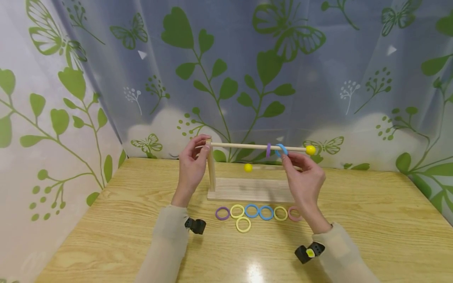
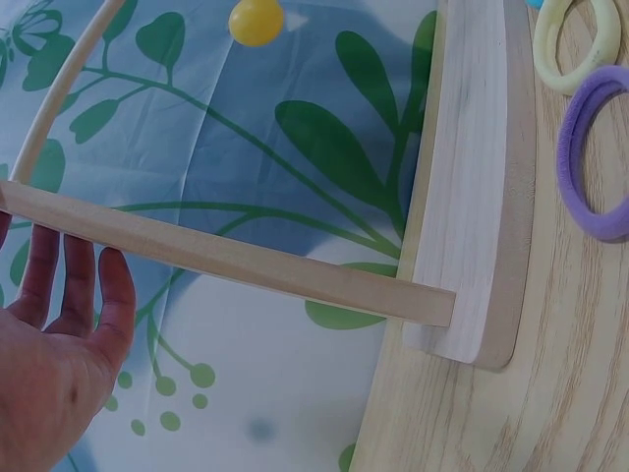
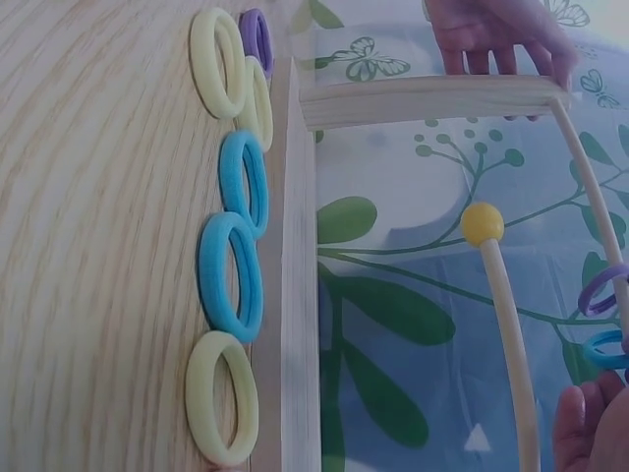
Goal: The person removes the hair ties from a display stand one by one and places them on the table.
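My left hand (image 1: pixel 192 161) grips the top of the upright post (image 1: pixel 211 169) of a wooden rack, its fingers behind the post in the left wrist view. From that post a thin upper rod (image 1: pixel 240 146) runs right to a yellow ball end (image 1: pixel 310 150). A purple hair tie (image 1: pixel 268 149) hangs on the rod. Just right of it, my right hand (image 1: pixel 306 177) pinches a blue hair tie (image 1: pixel 282 150) that is around the rod. A lower rod with its own yellow ball (image 1: pixel 248 168) points left, partly hidden behind my right hand. The rack's flat base (image 1: pixel 247 190) rests on the table.
Several hair ties lie in front of the base: a purple one (image 1: pixel 222 213), yellow ones (image 3: pixel 222 397), two blue ones (image 3: pixel 231 276) and a pink one (image 1: pixel 294 213) partly behind my right wrist. A leaf-patterned curtain (image 1: pixel 226 86) hangs behind the wooden table (image 1: pixel 116 236).
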Available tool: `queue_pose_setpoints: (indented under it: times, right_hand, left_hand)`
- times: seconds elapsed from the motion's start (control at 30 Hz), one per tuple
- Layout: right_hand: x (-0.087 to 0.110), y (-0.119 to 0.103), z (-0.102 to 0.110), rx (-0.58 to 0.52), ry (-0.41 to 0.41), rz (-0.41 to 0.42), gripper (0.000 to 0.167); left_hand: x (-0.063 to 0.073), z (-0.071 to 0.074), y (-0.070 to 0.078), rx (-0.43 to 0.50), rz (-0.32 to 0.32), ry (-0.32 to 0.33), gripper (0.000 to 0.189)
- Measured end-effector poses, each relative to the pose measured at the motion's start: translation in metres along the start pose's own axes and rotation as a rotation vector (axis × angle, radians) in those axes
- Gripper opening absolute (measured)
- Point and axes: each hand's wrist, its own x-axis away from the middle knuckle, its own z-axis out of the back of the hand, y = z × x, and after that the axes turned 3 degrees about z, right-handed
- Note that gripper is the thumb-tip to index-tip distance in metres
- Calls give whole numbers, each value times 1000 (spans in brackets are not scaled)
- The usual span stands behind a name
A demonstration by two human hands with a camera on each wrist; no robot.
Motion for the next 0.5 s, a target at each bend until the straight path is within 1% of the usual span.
queue_pose_setpoints:
  times: [0.27,0.5]
  right_hand:
    - [-2,-1,5,16,27,0,14]
    - [-4,-3,10,10,28,11,16]
  left_hand:
    - [0,0,1,3,1,-2,25]
    - [1,0,2,-3,5,-3,25]
